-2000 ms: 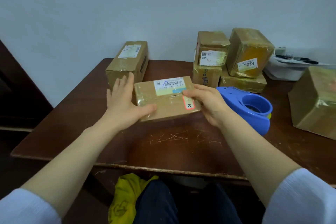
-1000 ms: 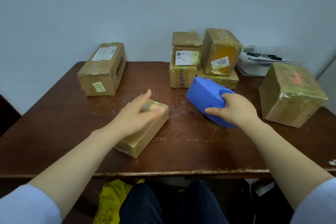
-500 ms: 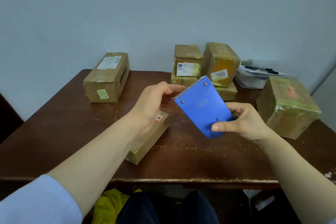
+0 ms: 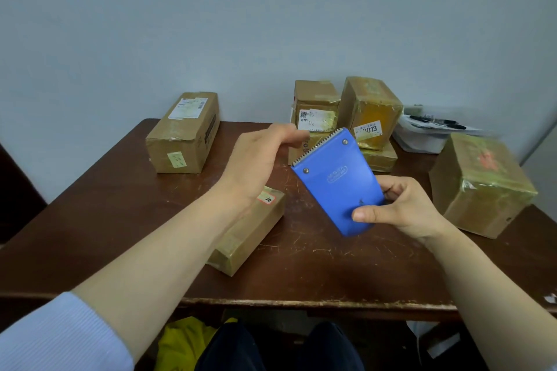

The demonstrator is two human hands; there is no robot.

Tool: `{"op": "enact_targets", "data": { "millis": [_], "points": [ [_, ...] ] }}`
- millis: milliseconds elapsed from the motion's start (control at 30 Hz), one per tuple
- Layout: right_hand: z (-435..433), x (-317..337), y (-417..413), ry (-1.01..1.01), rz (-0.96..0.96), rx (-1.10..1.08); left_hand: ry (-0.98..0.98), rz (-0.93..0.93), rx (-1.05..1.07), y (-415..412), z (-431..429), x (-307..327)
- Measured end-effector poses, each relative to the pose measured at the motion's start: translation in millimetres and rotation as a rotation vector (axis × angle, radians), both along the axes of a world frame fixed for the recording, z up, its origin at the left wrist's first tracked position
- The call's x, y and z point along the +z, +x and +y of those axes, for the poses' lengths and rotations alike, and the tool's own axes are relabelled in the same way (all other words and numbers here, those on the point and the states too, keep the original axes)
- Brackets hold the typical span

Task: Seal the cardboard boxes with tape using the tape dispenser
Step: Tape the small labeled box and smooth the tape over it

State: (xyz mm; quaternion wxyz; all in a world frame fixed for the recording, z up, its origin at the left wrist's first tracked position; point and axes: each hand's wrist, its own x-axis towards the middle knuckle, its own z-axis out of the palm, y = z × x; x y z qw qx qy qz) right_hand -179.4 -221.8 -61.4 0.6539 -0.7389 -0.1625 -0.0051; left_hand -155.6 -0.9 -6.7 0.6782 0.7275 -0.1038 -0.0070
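My right hand (image 4: 404,208) grips the lower end of the blue tape dispenser (image 4: 334,178), held up above the table with its toothed blade pointing up and left. Beside that blade hovers my left hand (image 4: 259,159); its fingers are loosely bent and blurred, and I see nothing held in them. No tape shows on the dispenser's flat blue face. Under my left forearm a small flat cardboard box (image 4: 250,232) with a red-edged sticker lies at an angle on the brown table (image 4: 120,220).
A long box (image 4: 184,132) stands at the back left. Several taped boxes (image 4: 372,108) are stacked at the back centre, and a large wrapped box (image 4: 479,184) sits at the right. A white container with pens (image 4: 422,138) is behind it. Yellow cloth (image 4: 187,343) lies below the table's edge.
My right hand picked the dispenser up off the table and tilted it blade-up. My left hand left the small box and rose to the blade. The small box was turned and now lies at an angle.
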Motion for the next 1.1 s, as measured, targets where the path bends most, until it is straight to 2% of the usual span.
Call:
{"op": "enact_targets", "data": {
  "millis": [100,300,467,667,833,1100],
  "points": [
    [1,1,0,-0.025,-0.003,-0.001,-0.042,-0.103,0.010,-5,1,6],
    [5,2,-1,-0.045,-0.017,-0.007,0.037,-0.156,-0.073,-7,5,7],
    [6,3,-2,-0.038,-0.025,-0.014,0.025,-0.120,-0.129,-8,10,8],
    [9,6,-3,-0.052,-0.037,-0.038,0.018,-0.110,-0.034,-7,9,5],
    [13,9,-4,-0.072,-0.004,-0.070,-0.060,-0.027,0.050,8,14,-1],
    [33,35,6,-0.315,0.111,-0.154,0.172,-0.089,0.177,46,31,-21]
  ]
}}
